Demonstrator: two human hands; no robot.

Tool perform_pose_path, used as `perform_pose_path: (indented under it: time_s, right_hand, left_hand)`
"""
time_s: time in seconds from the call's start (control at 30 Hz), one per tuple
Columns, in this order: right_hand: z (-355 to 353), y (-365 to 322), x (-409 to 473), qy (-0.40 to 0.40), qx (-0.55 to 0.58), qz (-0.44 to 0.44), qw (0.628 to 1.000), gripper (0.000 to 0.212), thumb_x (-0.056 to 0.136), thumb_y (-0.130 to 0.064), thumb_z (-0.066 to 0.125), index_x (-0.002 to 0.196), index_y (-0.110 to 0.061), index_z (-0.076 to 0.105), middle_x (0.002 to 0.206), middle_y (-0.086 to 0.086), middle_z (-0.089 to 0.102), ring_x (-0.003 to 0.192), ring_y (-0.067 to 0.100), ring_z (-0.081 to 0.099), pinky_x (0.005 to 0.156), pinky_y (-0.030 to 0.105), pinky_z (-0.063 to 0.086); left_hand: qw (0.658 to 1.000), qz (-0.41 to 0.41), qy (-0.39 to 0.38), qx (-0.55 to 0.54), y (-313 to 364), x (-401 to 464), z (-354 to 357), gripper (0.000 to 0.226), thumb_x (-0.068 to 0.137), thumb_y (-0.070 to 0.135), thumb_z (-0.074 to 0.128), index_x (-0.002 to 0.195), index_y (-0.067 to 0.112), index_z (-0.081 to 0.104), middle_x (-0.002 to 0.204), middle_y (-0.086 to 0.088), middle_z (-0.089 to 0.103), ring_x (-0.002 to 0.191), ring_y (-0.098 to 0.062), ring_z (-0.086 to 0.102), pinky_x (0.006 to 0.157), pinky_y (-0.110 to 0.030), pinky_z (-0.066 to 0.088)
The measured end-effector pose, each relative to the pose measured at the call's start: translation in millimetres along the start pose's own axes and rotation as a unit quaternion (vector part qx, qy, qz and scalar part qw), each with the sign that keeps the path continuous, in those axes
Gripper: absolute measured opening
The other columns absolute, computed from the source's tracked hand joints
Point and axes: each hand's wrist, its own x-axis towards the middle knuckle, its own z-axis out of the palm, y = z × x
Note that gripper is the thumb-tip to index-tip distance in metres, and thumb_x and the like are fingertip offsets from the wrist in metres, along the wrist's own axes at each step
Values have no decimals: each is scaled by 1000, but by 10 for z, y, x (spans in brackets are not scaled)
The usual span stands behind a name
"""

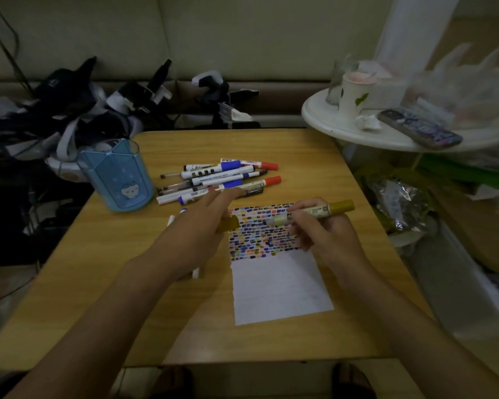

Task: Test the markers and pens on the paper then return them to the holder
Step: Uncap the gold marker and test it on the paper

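Note:
My right hand grips an uncapped gold marker, held over the white paper whose upper half is filled with small coloured strokes. In my left hand sits the gold cap, pinched at the paper's left edge, with the index finger stretched toward the pile. A pile of markers and pens lies on the wooden table behind the paper. The blue transparent holder stands upright at the left with nothing seen in it. Some white pens lie partly hidden under my left hand.
A white round side table with a paper cup, a glass and a phone overlaps the table's right rear corner. Dark bags, straps and devices are heaped behind the holder on the left. Plastic bags sit along the right side.

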Motion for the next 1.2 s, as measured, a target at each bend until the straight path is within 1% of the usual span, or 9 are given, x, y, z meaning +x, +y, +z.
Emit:
perform_pose_path:
  time_s: [0.07,0.17,0.33,0.47,0.67,0.83,0.9,1.0,1.2]
  right_hand:
    - [19,-17,-7,-1,13,15,1000,14,100,-13,54,98,-15,68,73,3,71,60,14,62,52,23,49]
    - [36,-48,-26,-11,36,22,999,11,100,-8,53,98,-14,62,73,6,73,57,15,63,51,24,49]
    - [44,-85,-51,-26,70,26,997,7,98,-10,55,96,-14,60,81,11,75,62,18,67,56,27,52]
    - [76,-72,-50,-33,59,24,997,5,98,-11,57,98,-14,61,86,14,76,66,21,68,57,28,52]
    - [118,-81,-74,-43,47,38,997,7,95,-13,62,100,-17,63,86,8,77,66,17,69,59,25,54]
    - [131,-63,-65,-51,34,34,998,11,93,-14,65,102,-20,66,89,7,77,69,18,69,67,36,56]
    - [132,-53,-62,-54,25,31,998,13,92,-14,66,103,-21,67,89,7,77,70,19,70,68,38,56]
    - [125,-46,-58,-59,12,27,998,16,92,-14,68,106,-22,69,89,5,77,72,18,71,66,33,57]
    - [98,-18,-37,-63,15,23,998,19,89,-17,70,108,-20,71,89,8,76,73,18,71,63,27,56]
  left_hand:
    - [1000,3,9,7,17,-11,-8,65,90,2,65,137,37,37,112,15,40,94,-5,46,66,-14,39]
    - [1000,3,24,-3,22,-22,-12,46,90,4,66,119,33,45,123,11,46,104,-6,46,76,-17,41]
    - [1000,20,16,5,31,-26,-15,44,90,4,66,109,36,42,120,11,45,102,-7,47,77,-18,40]
    - [999,37,18,-4,56,-27,-5,41,90,2,65,110,32,47,118,11,46,104,-7,47,85,-25,47]
    - [998,60,16,-9,41,-19,27,43,89,1,66,112,33,49,112,16,44,101,-3,47,84,-19,46]
    - [996,81,22,-18,53,-33,41,40,87,1,67,116,26,53,114,12,48,100,-5,49,87,-26,49]
    - [996,89,26,-20,56,-33,41,40,87,1,67,116,25,54,113,11,48,99,-4,49,86,-25,48]
    - [995,91,28,-28,59,-33,37,35,89,7,68,116,26,55,110,13,48,97,-3,49,84,-21,47]
    - [994,91,30,-49,58,-52,23,32,91,18,69,117,28,56,108,16,54,96,-3,53,83,-22,47]
